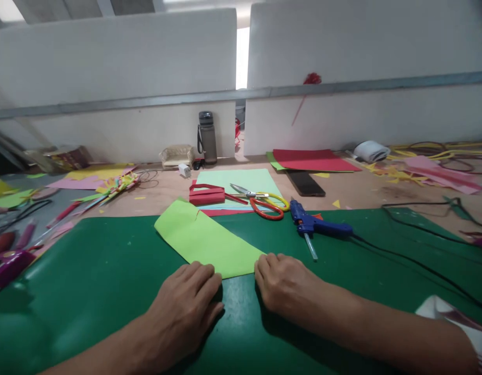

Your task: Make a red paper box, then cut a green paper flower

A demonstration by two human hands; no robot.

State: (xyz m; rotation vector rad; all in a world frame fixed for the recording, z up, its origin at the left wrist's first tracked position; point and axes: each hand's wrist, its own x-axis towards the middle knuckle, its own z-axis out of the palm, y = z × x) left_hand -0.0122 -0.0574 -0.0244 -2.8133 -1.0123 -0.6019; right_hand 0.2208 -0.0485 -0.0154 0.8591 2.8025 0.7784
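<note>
A light-green sheet of paper (212,239) lies slanted on the green mat, its upper left end slightly raised and a small slit near its top edge. The curled fingers of my left hand (186,302) are closed at the paper's lower edge, the thumb lower and to the right. At the paper's right corner, the bent fingers of my right hand (283,281) close on it, fingertips mostly hidden. Beyond the paper are scissors (264,201) with red and yellow handles and a folded red paper piece (207,194). A blue glue gun (315,225) rests to the right.
The green mat (119,291) covers the near table. Behind are pale-green paper (244,179), a phone (305,183), red sheets (311,159) and a bottle (207,138). Coloured paper scraps (112,187) lie left. The glue gun's black cord (413,271) runs right.
</note>
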